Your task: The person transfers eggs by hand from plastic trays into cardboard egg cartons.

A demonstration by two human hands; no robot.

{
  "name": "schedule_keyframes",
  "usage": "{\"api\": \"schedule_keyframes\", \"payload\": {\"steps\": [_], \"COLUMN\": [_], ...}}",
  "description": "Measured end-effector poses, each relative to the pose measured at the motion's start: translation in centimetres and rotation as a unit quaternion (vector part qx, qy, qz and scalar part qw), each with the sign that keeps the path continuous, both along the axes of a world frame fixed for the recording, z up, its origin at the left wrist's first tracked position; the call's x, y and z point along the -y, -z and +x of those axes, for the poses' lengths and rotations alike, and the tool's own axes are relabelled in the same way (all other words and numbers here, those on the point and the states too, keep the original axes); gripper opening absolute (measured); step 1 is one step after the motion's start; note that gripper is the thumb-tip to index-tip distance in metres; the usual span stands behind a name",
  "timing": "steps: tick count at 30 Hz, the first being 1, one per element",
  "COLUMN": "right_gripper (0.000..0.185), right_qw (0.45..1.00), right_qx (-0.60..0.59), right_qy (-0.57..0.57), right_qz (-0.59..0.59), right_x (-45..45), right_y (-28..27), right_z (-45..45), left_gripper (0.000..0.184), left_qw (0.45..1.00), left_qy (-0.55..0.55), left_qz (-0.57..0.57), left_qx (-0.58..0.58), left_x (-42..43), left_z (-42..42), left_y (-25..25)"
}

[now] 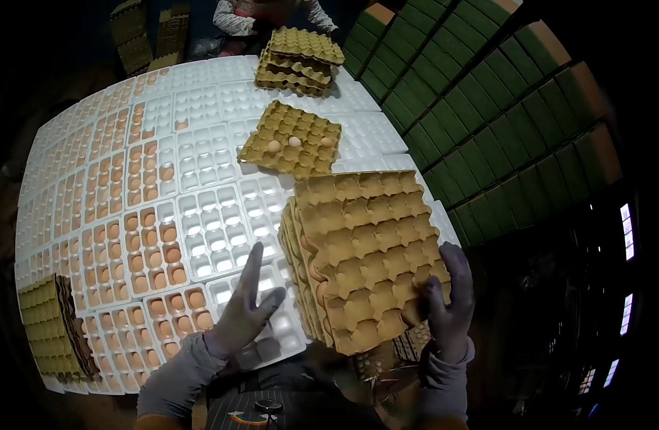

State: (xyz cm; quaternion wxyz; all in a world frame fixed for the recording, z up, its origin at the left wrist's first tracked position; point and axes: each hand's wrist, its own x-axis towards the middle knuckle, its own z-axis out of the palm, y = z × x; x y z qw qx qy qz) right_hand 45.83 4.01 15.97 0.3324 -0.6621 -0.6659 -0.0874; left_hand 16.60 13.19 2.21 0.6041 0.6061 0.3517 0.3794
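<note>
A tall stack of brown pulp egg trays point(372, 247) stands at the table's near right. The cups of its top tray hold no eggs, and a few eggs show at its left side, between layers. My gloved left hand point(245, 315) is held left of the stack, apart from it, thumb and fingers spread. At the stack's right edge is my gloved right hand point(453, 304), fingers apart with the thumb over the top tray; whether it touches is unclear. Beyond the stack lies a pulp tray point(290, 129) with three eggs.
White plastic egg packs point(213, 222) cover the table, many on the left filled with brown eggs point(152, 233). More pulp trays point(46, 326) lie at the near left and another stack point(301, 57) at the far end, beside a person point(236, 18). Green boxes point(480, 129) are piled right.
</note>
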Motion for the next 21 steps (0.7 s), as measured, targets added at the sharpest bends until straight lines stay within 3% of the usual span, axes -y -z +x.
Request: {"api": "schedule_keyframes", "payload": {"steps": [1,2,5,7,9,10,13,14,15,16,18,21], "right_gripper": [0.044,0.044,0.053,0.055,0.056,0.056,0.061,0.062,0.061,0.06,0.058,0.058], "right_qw": [0.986,0.97,0.927,0.933,0.942,0.945,0.955,0.969,0.961,0.956,0.948,0.911], "right_qx": [-0.101,-0.08,-0.234,-0.235,-0.272,-0.28,-0.201,-0.124,-0.158,-0.17,-0.133,-0.205], "right_qy": [0.116,0.179,0.068,0.069,0.005,-0.029,-0.2,-0.187,-0.21,-0.224,-0.279,-0.32], "right_qz": [-0.057,-0.14,-0.286,-0.264,-0.197,-0.168,-0.09,-0.103,-0.09,-0.08,-0.077,-0.161], "right_x": [0.3,0.5,0.9,1.6,2.3,2.0,0.1,-0.6,-1.7,-2.2,-3.3,-2.8], "right_y": [0.5,1.8,3.8,1.1,-0.2,0.1,1.1,1.6,2.6,3.8,5.7,6.1], "right_z": [3.7,9.0,14.8,11.9,10.2,9.4,5.3,4.6,3.3,1.7,-0.5,-9.0], "left_gripper": [0.09,0.096,0.109,0.11,0.103,0.099,0.095,0.09,0.096,0.076,0.079,0.085], "left_qw": [0.999,1.0,0.99,0.987,0.987,0.989,0.967,0.946,0.918,0.868,0.767,0.599], "left_qy": [0.013,0.006,-0.094,-0.153,-0.099,-0.145,-0.243,-0.312,-0.387,-0.474,-0.624,-0.793], "left_qz": [-0.028,0.003,0.049,-0.001,-0.052,-0.013,0.049,0.07,0.085,0.143,0.15,0.111], "left_qx": [0.027,-0.016,-0.096,-0.057,0.118,0.042,0.062,0.056,0.018,0.035,0.023,0.025], "left_x": [2.3,3.8,6.5,7.0,8.0,8.7,9.5,10.3,10.9,11.8,13.5,15.6], "left_z": [2.8,5.4,11.0,11.1,8.7,7.4,0.2,-2.8,-6.5,-10.3,-19.3,-33.6], "left_y": [-1.0,-0.8,-0.7,-2.4,-5.6,-5.8,-4.6,-4.8,-5.3,-5.0,-3.7,0.6]}}
